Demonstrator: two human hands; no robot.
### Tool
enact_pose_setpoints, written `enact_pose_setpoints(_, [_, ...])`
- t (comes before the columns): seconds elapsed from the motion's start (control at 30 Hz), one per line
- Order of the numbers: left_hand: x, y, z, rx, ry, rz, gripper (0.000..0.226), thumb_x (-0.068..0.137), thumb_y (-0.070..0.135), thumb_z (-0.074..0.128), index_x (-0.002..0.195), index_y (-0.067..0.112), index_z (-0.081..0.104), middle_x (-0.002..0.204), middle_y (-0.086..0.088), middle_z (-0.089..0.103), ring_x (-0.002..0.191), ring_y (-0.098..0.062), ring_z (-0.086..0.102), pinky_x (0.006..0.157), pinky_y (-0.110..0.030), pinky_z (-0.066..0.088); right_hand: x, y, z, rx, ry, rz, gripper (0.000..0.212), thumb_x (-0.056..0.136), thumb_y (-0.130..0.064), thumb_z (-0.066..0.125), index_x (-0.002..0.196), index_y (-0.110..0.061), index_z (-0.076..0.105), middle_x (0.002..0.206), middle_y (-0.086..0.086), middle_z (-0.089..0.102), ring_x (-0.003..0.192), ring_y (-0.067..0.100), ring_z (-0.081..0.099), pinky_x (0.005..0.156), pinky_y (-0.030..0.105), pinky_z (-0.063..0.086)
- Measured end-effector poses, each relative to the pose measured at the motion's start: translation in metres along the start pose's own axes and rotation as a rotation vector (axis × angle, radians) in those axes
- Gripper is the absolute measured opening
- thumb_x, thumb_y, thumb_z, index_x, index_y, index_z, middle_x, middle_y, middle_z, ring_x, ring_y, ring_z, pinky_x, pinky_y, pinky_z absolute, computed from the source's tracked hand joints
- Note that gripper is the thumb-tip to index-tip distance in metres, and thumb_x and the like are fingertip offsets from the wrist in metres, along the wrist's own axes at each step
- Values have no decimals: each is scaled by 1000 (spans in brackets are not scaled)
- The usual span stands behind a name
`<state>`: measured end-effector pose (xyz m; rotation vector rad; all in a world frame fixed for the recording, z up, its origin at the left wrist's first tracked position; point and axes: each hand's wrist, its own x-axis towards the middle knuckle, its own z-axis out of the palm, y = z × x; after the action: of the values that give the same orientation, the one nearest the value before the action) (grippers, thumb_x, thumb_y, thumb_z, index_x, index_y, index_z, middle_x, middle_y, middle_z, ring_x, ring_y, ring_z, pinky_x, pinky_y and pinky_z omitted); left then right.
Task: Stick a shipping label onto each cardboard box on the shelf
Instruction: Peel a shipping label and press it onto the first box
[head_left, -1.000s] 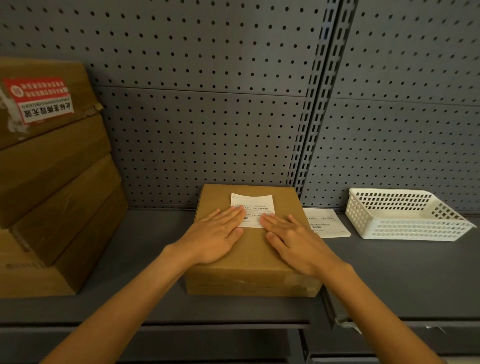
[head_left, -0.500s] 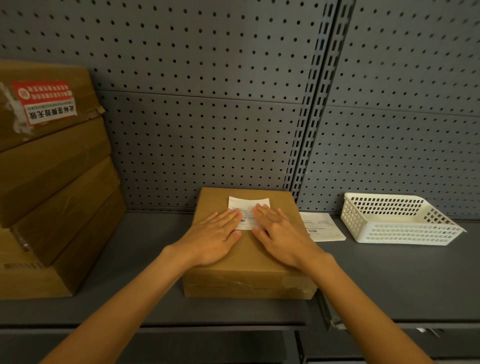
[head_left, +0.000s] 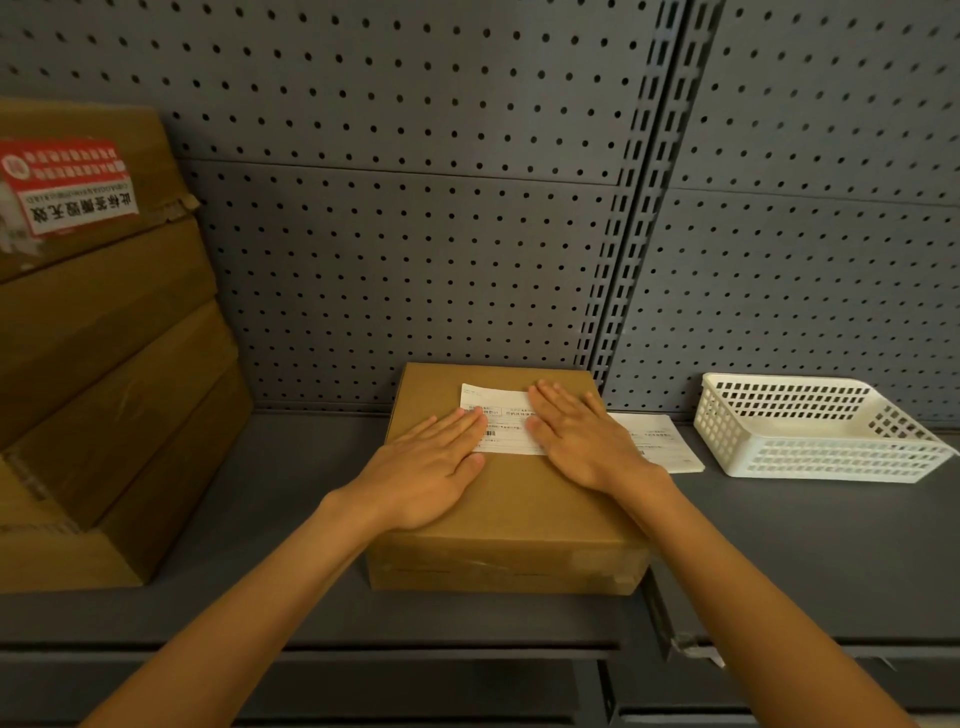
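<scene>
Shipping label lies on top of the cardboard box, toward its back edge, and we have both palms down on it. Our left hand covers its near-left corner with fingers straight and together; our right hand flattens its right end, fingers slightly spread. We should sweep outward from the label's middle so no bubbles or lifted corners remain. Right of the box, beyond the loose label sheets, the white basket appears to hold nothing.
</scene>
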<state>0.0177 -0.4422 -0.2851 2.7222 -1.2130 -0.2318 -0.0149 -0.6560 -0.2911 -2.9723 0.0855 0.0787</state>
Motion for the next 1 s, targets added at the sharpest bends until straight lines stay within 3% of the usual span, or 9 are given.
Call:
enact_pose_setpoints(0.13, [0,2,-3,-21,3,-7,53,102,43,11,151,27,-3,158,13,-6,143,1,-7,117,-23,-5,0,-3,3,-10,23,0,55,102,-44,10,153,-24,2,161,-6,-1,147,7,-4,120,35,-5])
enact_pose_setpoints(0.3, [13,11,-14,13,125,-33,51,103,39,17,151,22,15,158,6,14,145,-8,12,116,-25,9,-1,-2,4,-15,21,-3,56,102,-45,9,153,-24,1,161,-6,-2,147,7,-5,120,36,-4])
enact_pose_setpoints(0.7, [53,-1,-3,40,9,-42,57,101,46,10,151,22,-5,159,8,-8,145,-4,-7,119,-29,-5,0,0,3,-13,6,-14,55,102,-45,9,153,-25,0,160,-7,-4,146,5,-6,120,34,-6])
enact_pose_setpoints(1.0, [38,-34,-5,1,53,-132,58,100,49,8,151,25,-4,158,11,-8,144,-4,-8,120,-32,-3,0,0,3,5,9,-1,55,102,-46,11,153,-27,2,160,-8,-3,146,5,-6,120,35,-6])
